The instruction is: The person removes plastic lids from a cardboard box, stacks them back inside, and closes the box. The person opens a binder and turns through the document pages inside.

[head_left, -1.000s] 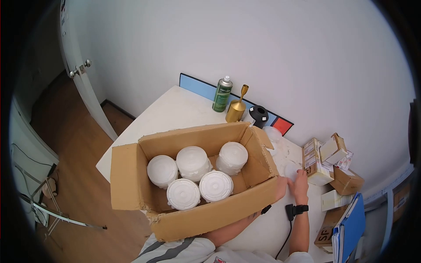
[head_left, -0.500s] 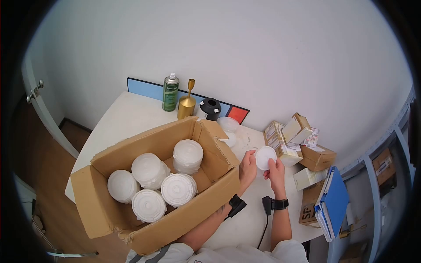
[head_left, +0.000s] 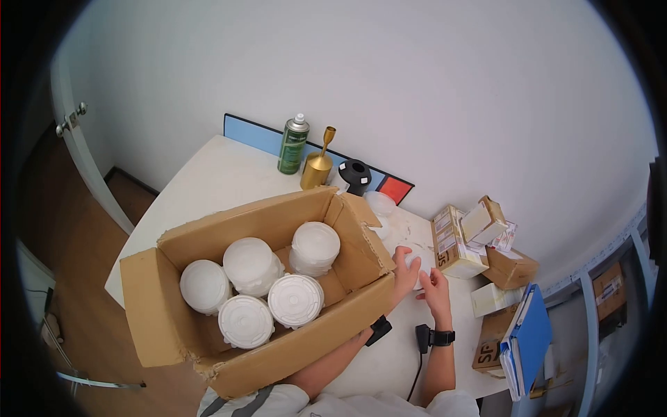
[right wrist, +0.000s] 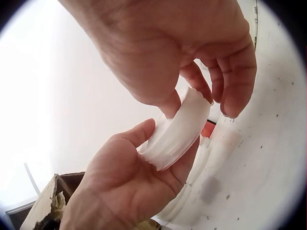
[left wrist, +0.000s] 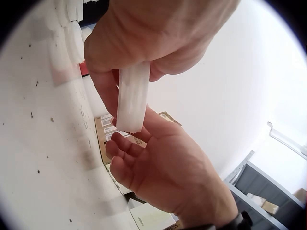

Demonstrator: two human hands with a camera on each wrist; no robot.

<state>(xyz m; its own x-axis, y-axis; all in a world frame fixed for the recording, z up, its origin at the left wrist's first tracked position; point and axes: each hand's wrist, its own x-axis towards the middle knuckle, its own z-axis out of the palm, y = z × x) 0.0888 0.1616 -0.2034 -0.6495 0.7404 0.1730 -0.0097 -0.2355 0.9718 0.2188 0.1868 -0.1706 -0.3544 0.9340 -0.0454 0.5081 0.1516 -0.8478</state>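
Note:
A short stack of round white plastic lids (right wrist: 178, 132) is held up between both hands above the table's right part. My left hand (head_left: 404, 276) grips its edge, with the thumb on one face and the fingers behind. The right hand (head_left: 436, 295) pinches the opposite edge between thumb and forefinger, its other fingers loosely bent. In the left wrist view the stack (left wrist: 133, 98) shows edge-on, with ribbed layers. Left of the hands, an open cardboard box (head_left: 278, 365) holds several stacks of similar white lids (head_left: 296, 300), and its near wall overlaps my left forearm.
Behind the box stand a green spray can (head_left: 293, 147), a gold candlestick (head_left: 317, 167) and a black round object (head_left: 355, 175). Clear round containers (head_left: 380, 203) sit beside the box's right end. Small cartons (head_left: 458, 243) and a blue folder (head_left: 529, 323) line the table's right side.
The hands have risen from low beside the box's right end, bringing up the lids. The stack faced the head camera half a second ago and is now turned more edge-on. The head view has shifted.

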